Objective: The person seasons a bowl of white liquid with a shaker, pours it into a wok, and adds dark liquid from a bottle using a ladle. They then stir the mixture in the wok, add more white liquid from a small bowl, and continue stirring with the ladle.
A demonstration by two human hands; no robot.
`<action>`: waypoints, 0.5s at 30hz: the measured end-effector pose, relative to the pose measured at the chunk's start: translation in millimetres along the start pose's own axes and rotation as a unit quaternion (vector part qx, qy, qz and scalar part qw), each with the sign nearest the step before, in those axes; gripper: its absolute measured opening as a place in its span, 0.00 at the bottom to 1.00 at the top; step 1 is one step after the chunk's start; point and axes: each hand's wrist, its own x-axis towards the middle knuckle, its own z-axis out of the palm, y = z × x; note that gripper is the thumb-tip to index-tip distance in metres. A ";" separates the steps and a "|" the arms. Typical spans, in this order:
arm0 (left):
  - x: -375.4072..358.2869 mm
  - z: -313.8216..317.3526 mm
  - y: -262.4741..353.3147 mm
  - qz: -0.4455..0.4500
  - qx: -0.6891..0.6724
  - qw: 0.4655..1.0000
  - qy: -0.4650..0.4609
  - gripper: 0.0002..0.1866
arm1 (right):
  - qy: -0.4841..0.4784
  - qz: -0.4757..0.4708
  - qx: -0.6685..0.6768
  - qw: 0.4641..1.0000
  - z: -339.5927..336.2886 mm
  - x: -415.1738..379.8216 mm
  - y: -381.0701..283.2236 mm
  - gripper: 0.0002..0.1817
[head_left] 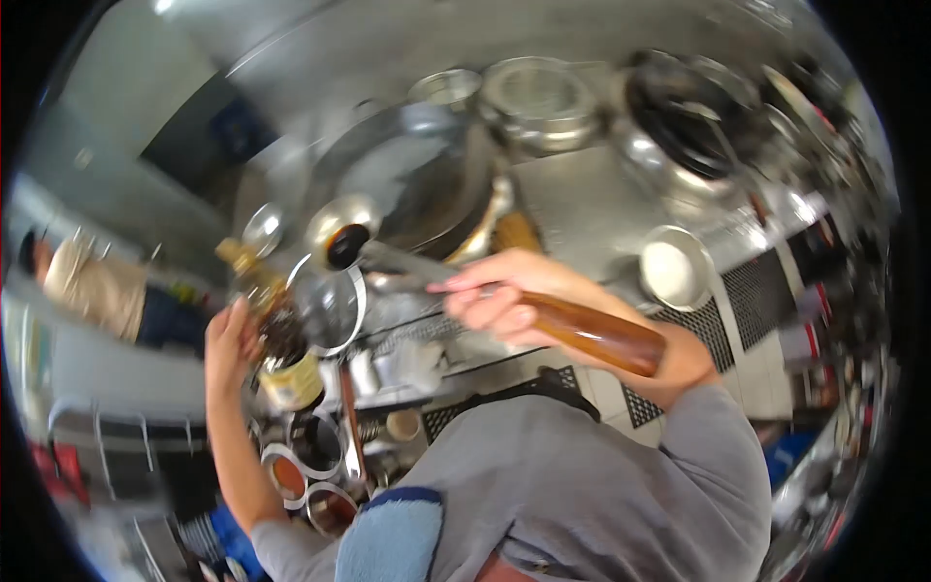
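A glass bottle (287, 341) of dark liquid with a yellowish label is tilted in my left hand (233, 341), which is closed round its upper part. My right hand (499, 296) grips the wooden handle of a ladle (601, 333). Dark liquid (346, 246) lies in the ladle's metal bowl, near the front left edge of a large dark wok (417, 175). The bottle's neck is left of the ladle bowl; the two are apart. Below the ladle bowl is a round clear or metal bowl (325, 306), blurred.
Metal pots (539, 102) stand behind the wok. A black pan (679, 116) sits at the back right. A pale-filled pot (674, 269) is on the right. Seasoning containers (288, 475) are at the lower left. Another person (102, 286) is at the far left.
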 end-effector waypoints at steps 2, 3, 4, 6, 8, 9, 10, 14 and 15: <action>-6.9 -7.1 -6.6 0.030 -0.021 0.999 -0.001 0.15 | -0.086 0.034 0.006 0.996 -16.5 14.6 -8.5 0.11; -12.5 -1.4 -9.2 0.029 -0.028 0.998 0.052 0.13 | -0.067 -0.047 -0.117 0.990 -25.8 20.5 -8.6 0.13; -7.4 -18.8 -20.0 0.056 -0.041 0.997 -0.015 0.12 | -0.100 -0.049 -0.071 0.991 -23.1 19.7 -10.3 0.14; 4.8 -29.0 -32.0 0.082 -0.046 0.994 -0.049 0.16 | -0.100 -0.058 -0.020 0.993 -33.1 31.0 -20.8 0.16; 14.7 -5.2 -23.9 0.095 -0.055 0.990 -0.089 0.17 | -0.024 -0.083 -0.064 0.994 -13.7 16.1 -25.3 0.14; 23.8 2.1 -22.0 0.101 -0.058 0.987 -0.111 0.17 | -0.005 -0.092 -0.126 0.988 -23.2 26.8 -37.0 0.13; 26.9 3.1 -21.8 0.106 -0.060 0.985 -0.122 0.17 | 0.006 -0.093 -0.126 0.988 -34.3 38.9 -50.7 0.14; -7.5 -37.9 -31.5 0.106 -0.067 0.989 -0.075 0.17 | -0.028 -0.186 -0.210 0.959 -56.1 39.8 -63.7 0.20; -10.5 -42.5 -34.5 0.116 -0.067 0.989 -0.067 0.17 | 0.043 -0.338 -0.304 0.890 -51.2 30.1 -47.2 0.21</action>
